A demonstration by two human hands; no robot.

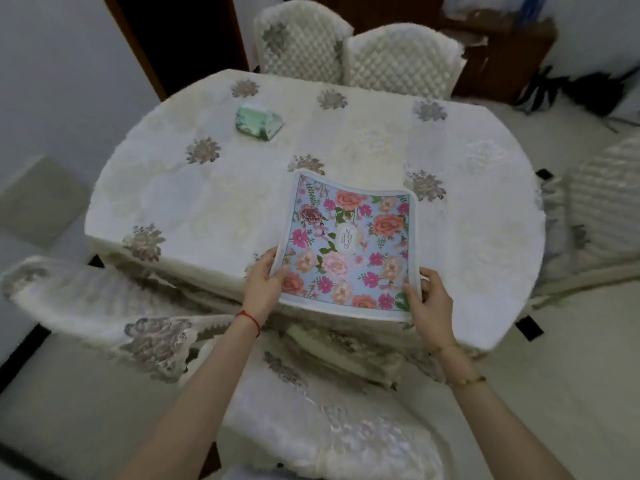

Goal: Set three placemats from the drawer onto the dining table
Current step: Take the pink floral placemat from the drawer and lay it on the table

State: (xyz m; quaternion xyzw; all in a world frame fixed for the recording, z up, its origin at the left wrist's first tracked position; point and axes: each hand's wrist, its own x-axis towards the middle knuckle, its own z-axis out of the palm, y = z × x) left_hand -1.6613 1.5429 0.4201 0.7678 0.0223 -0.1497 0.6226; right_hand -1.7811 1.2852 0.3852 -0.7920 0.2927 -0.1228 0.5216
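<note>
- Right now the floral placemat (349,244) hangs just above the near edge of the dining table (214,202), its far end over the white embroidered cloth and its near end level with the table's rim; whether the far edge already touches the cloth I cannot tell.
- Held only at its two near corners, the mat sags in a shallow curve across its width, so it looks soft and floppy rather than stiff.
- Likely trouble: if it is let go as it lies, the near strip could overhang the rim and the mat may slide off toward the chair (332,427) below.
- Another risk, in my judgement, is that the limp far edge folds under or drags the loose cloth into wrinkles if the mat is pushed forward instead of lowered.
- Only this one mat shows on the table, so the task seems to be at an early stage; the drawer is out of sight.
- Left hand (263,282) pinches the near left corner, thumb on top, fingers beneath; a red string circles the wrist.
- Right hand (431,299) grips the near right corner the same way, with a thin bracelet on the forearm.
- Both arms reach forward, well apart, over the chair back.
- Farther off, a green tissue pack (258,122) sits near the far left of the table, and two quilted chairs (353,50) stand beyond.
</note>
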